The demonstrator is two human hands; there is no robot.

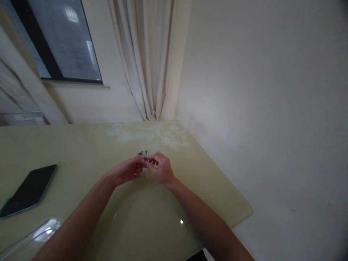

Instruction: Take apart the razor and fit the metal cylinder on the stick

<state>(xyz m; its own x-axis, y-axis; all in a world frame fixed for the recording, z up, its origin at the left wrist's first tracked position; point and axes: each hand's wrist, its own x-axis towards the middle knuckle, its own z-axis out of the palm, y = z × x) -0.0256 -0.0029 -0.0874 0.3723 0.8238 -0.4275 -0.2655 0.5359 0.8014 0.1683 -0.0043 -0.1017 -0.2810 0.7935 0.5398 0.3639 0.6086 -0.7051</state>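
Note:
Above the middle of the table, my left hand (129, 171) and my right hand (161, 168) meet at the fingertips. A tiny dark object (145, 158) is pinched between them, too small to name. Just beyond the fingertips, small dark pieces (140, 153) show, partly hidden by the hands; I cannot tell whether they are held or lie on the table. The fingers of both hands are bent and closed together.
A dark flat tablet-like device (29, 189) lies on the glossy pale table (81, 145) at the left. Clear shiny material (45, 230) sits at the lower left. Behind are a curtain (152, 58) and a window (67, 40); a wall (258, 108) borders the table's right edge.

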